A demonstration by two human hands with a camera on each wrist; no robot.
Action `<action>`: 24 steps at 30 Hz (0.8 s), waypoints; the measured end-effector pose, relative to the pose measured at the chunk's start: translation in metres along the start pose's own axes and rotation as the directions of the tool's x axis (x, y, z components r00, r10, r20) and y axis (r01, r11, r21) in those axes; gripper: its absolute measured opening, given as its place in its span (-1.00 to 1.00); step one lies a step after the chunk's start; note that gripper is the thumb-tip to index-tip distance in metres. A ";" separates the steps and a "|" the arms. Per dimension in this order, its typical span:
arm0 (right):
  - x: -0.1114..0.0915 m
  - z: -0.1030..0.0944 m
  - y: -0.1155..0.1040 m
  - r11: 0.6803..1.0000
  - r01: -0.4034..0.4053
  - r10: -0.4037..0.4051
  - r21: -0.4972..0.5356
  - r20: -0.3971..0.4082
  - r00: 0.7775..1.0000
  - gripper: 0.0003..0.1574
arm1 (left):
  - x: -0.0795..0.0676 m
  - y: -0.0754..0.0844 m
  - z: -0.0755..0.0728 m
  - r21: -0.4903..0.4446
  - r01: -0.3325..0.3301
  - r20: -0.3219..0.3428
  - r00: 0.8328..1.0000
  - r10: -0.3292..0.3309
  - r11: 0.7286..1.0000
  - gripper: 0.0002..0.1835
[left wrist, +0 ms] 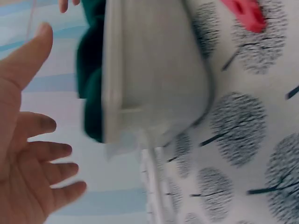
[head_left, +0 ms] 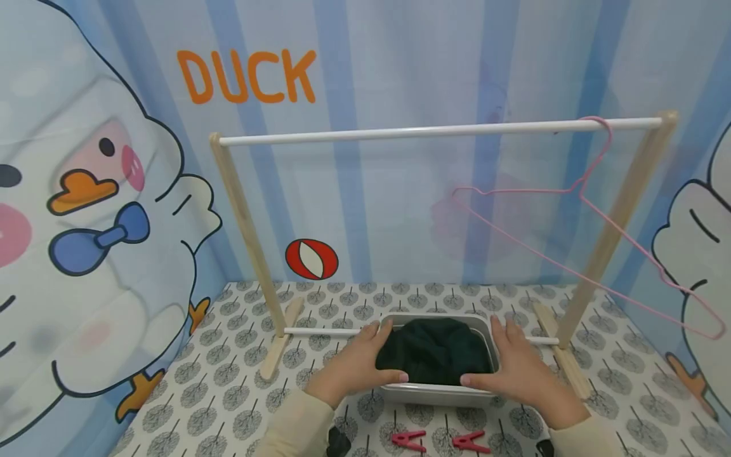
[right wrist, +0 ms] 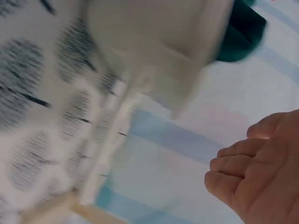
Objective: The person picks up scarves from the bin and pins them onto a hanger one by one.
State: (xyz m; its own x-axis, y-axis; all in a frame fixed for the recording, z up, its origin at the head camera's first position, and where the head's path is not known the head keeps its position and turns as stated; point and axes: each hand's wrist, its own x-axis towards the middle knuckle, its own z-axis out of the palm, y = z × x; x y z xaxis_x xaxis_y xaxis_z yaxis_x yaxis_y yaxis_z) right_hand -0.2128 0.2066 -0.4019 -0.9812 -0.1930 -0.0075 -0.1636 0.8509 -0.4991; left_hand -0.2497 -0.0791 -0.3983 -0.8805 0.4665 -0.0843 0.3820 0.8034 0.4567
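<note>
A white rectangular bin [head_left: 436,395] stands on the patterned cloth with a bunched dark green cloth [head_left: 436,349] inside. My left hand [head_left: 361,363] is over the bin's left end, fingers spread and thumb toward its near rim. In the left wrist view that left hand [left wrist: 28,154] appears beside the bin with its palm showing and nothing in it. My right hand [head_left: 516,362] mirrors it at the right end, thumb pointing inward. The right wrist view shows the right hand [right wrist: 261,168] with loosely bent fingers, apart from the bin wall [right wrist: 140,37].
Behind the bin rises a wooden rack with a white top rail [head_left: 400,133] and a low white bar [head_left: 320,332]. A pink hanger [head_left: 525,190] hangs at the rail's right end. Two red clothespins [head_left: 408,440] lie in front of the bin. A duck-printed curtain [head_left: 388,209] backs everything.
</note>
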 end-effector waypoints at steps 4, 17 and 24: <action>0.002 0.019 0.013 0.996 -0.061 0.059 0.070 0.024 0.998 0.55 | 0.006 -0.004 0.012 -0.041 -0.042 -0.003 0.999 0.042 0.998 -0.03; 0.004 0.050 0.016 0.986 -0.145 0.145 0.086 0.004 0.989 0.66 | 0.046 0.006 0.046 -0.048 -0.035 0.015 0.999 0.035 0.998 -0.04; 0.005 0.051 0.013 0.984 -0.165 0.167 0.071 -0.024 0.986 0.67 | 0.060 0.017 0.056 0.087 -0.014 0.030 0.999 0.011 0.996 -0.18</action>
State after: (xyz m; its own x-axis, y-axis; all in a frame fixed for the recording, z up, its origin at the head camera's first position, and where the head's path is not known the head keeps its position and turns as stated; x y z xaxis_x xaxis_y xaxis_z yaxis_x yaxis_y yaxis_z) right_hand -0.2144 0.1918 -0.4530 -0.9969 -0.0360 -0.0701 0.0086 0.8344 -0.5511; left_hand -0.2807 -0.0166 -0.4449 -0.8673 0.4863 -0.1062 0.4168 0.8261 0.3793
